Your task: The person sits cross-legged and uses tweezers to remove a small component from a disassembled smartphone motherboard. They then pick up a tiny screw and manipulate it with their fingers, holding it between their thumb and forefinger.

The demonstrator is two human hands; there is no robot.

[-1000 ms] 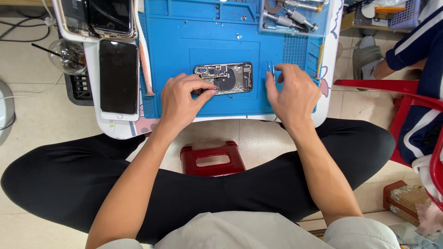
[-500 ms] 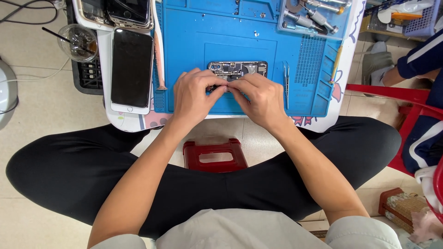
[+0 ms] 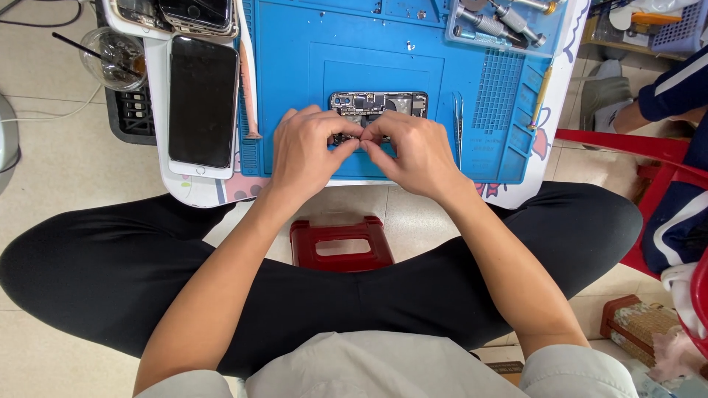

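Note:
An opened phone body [image 3: 380, 103] with bare circuitry lies across a blue repair mat [image 3: 295, 81]. My left hand [image 3: 310, 151] and my right hand [image 3: 413, 151] meet over its near edge, fingertips pinched together on the phone's lower part. The hands cover most of its near half. What the fingertips pinch is too small to tell.
A white phone [image 3: 203, 103] lies screen up left of the mat, with more phones [image 3: 195, 15] above it. Tweezers [image 3: 458, 125] lie right of the opened phone; screwdrivers [image 3: 494, 18] sit in a tray. A glass cup [image 3: 118, 51] stands far left. Another person's sleeve [image 3: 678, 88] is at right.
Both hands came together from either side of the opened phone to its near edge, and their fingertips now touch. The view has shifted, so the table sits further right.

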